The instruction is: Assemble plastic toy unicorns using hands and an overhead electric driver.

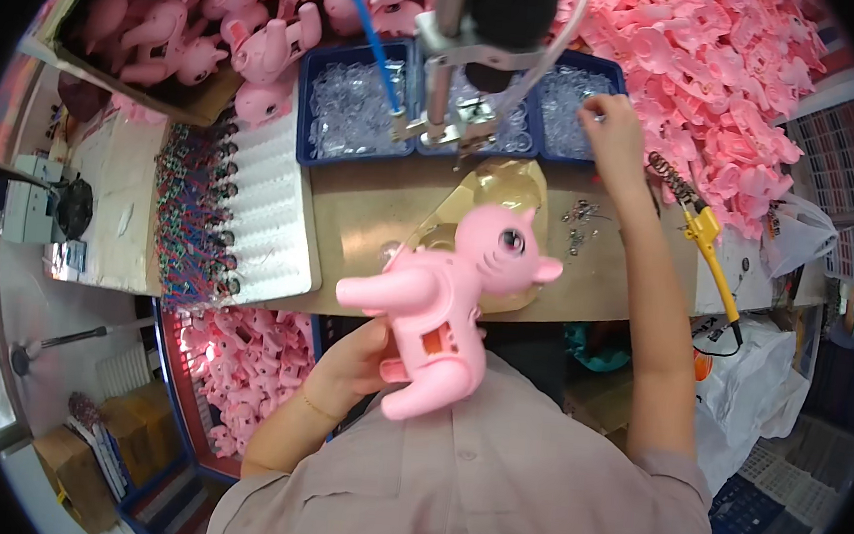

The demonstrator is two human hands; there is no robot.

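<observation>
My left hand [347, 366] is closed around a pink plastic toy animal [435, 293], gripping it by its lower side in front of my chest. The toy lies tilted, its head with a painted eye toward the upper right, and a rectangular opening shows in its body. Stretched out to the far right, my right hand [613, 131] is over a blue bin [581, 159] of small clear plastic parts [569, 92]. Its fingertips are pinched together; whatever they hold is too small to name. Behind the toy sits a yellowish moulded holder [498, 187] on the bench.
A metal press [448, 68] with a blue air hose stands mid-bench. Pink parts heap up at the far right [703, 78]; a box of toy bodies [199, 99] stands far left. Wired components [196, 209] lie beside a white tray [271, 205]. A yellow-handled soldering iron [714, 254] rests right.
</observation>
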